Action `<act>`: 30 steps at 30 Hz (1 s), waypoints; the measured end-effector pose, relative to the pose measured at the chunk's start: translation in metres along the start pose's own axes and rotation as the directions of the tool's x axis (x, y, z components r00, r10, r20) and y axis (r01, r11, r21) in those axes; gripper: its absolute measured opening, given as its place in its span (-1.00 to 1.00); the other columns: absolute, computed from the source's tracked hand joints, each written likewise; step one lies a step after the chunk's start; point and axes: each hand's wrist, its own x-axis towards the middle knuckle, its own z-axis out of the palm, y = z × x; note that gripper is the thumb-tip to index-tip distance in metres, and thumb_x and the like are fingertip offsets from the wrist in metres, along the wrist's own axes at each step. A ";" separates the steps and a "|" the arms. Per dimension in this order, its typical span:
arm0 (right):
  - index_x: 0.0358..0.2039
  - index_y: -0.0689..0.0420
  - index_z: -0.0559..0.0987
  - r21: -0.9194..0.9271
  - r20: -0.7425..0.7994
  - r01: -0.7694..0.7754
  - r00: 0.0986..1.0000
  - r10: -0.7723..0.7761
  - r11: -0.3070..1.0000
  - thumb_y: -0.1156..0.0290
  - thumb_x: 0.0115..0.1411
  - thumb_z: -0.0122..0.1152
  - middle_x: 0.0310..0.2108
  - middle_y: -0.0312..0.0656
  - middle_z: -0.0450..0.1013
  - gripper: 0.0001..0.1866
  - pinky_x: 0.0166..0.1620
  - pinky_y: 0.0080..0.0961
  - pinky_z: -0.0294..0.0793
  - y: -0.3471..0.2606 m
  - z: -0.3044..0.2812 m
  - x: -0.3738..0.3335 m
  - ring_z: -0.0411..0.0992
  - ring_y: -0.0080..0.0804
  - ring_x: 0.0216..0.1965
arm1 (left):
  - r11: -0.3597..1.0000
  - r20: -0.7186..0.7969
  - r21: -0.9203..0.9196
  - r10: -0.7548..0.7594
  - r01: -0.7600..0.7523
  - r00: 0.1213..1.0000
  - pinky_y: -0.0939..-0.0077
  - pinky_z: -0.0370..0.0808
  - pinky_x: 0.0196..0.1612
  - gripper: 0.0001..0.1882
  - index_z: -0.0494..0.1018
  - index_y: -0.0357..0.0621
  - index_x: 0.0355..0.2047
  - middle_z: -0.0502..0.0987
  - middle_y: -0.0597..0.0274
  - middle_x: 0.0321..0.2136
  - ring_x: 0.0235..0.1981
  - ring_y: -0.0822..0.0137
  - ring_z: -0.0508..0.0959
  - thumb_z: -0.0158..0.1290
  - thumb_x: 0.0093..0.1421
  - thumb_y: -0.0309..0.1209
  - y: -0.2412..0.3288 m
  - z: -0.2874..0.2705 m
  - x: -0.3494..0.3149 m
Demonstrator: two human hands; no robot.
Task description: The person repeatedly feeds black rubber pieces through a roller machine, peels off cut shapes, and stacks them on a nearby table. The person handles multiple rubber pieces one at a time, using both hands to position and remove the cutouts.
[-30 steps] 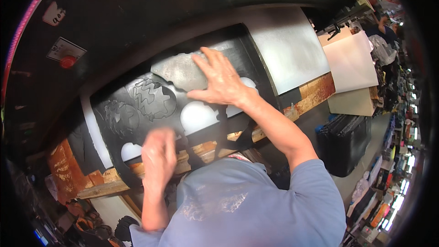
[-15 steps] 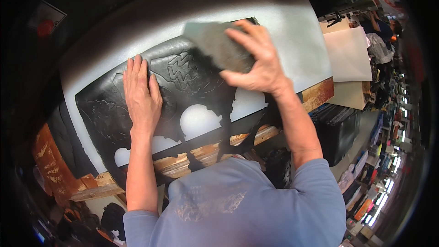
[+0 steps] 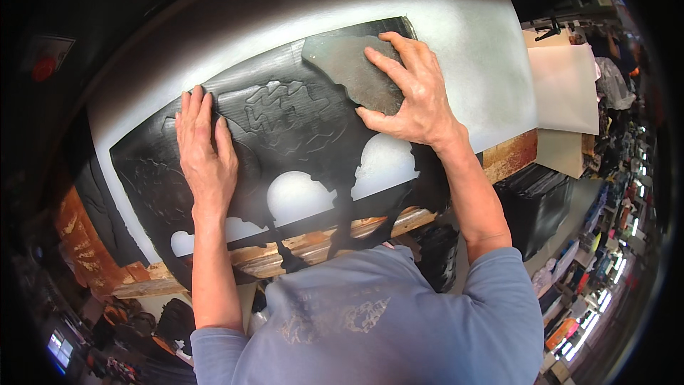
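A large black textured sheet (image 3: pixel 299 132), perhaps rubber or leather, lies on a pale board (image 3: pixel 477 57). Impressed outlines show on its surface, and rounded gaps are cut along its near side. On its far right part rests a flat grey plate (image 3: pixel 342 64) with a notched near edge. My right hand (image 3: pixel 420 100) grips that plate, thumb at the near edge and fingers spread over its right side. Flat on the sheet's left part lies my left hand (image 3: pixel 205 153), fingers stretched out and holding nothing.
Worn wooden planks (image 3: pixel 267 260) run along the board's near edge, close to my body. To the right stand a stack of black sheets (image 3: pixel 534 203) and white panels (image 3: pixel 563 85). Black material (image 3: pixel 103 207) hangs at the left. A red round button (image 3: pixel 44 68) is at far left.
The grey plate, blurred before, now lies flat on the black sheet, slightly further right with my right hand. My left hand stays flat on the sheet. The whole view has shifted a little.
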 end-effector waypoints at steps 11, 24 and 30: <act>0.41 0.19 0.40 0.250 -0.193 -0.108 0.968 0.158 0.962 0.14 -0.15 0.78 0.44 0.28 0.22 0.13 0.37 0.01 0.44 0.000 -0.009 -0.045 0.28 0.27 0.41 | 0.953 -0.019 -0.280 -0.127 0.116 0.992 0.23 0.44 0.35 -0.64 0.54 -0.32 0.22 0.59 -0.07 0.21 0.24 0.06 0.59 0.01 0.45 -0.65 0.019 -0.055 -0.052; 0.36 0.27 0.44 0.293 -0.238 -0.128 0.950 0.203 0.947 0.12 0.01 0.68 0.35 0.16 0.35 -0.03 0.33 -0.16 0.49 -0.006 -0.020 -0.047 0.41 0.13 0.33 | 0.937 -0.046 -0.283 0.202 -0.207 0.978 0.21 0.46 -0.20 -0.70 0.54 -0.17 -0.12 0.67 0.11 -0.24 -0.32 0.07 0.59 0.20 0.16 -0.74 0.083 -0.029 -0.173; 0.02 0.25 0.64 0.536 -0.409 -0.172 0.803 0.433 0.826 0.44 0.21 0.51 -0.19 -0.11 0.63 -0.61 -0.05 -0.37 0.62 -0.005 -0.032 -0.066 0.61 -0.28 -0.17 | 0.961 -0.009 -0.222 0.166 -0.164 0.986 0.22 0.46 -0.19 -0.76 0.54 -0.15 -0.17 0.66 0.13 -0.26 -0.32 0.08 0.58 0.20 0.19 -0.71 0.085 -0.034 -0.171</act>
